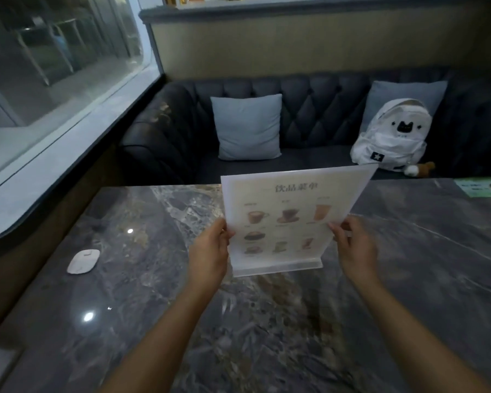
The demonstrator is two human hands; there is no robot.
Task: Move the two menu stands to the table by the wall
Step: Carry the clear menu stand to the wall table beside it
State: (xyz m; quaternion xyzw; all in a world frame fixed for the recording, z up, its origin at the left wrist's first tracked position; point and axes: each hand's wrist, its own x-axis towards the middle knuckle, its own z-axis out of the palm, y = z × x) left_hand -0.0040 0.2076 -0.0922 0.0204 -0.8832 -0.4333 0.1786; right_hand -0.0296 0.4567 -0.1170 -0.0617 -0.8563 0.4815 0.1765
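Dark marble table (408,279) filled the lower frame, tufted sofa (309,114) behind it, window upper left. Menu stand (287,219) sat mid-frame, upright, printed face toward camera, long axis vertical, top tilted right. Left hand (210,251) and right hand (355,245) gripped its side edges.

menu stand (291,214) headed "饮品菜单", drink pics w/ blurred captions

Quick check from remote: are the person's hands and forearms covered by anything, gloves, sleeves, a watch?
No. The left hand and right hand are bare, no gloves, rings or watch visible. Both forearms are uncovered to the frame's bottom edge; no sleeve shows.
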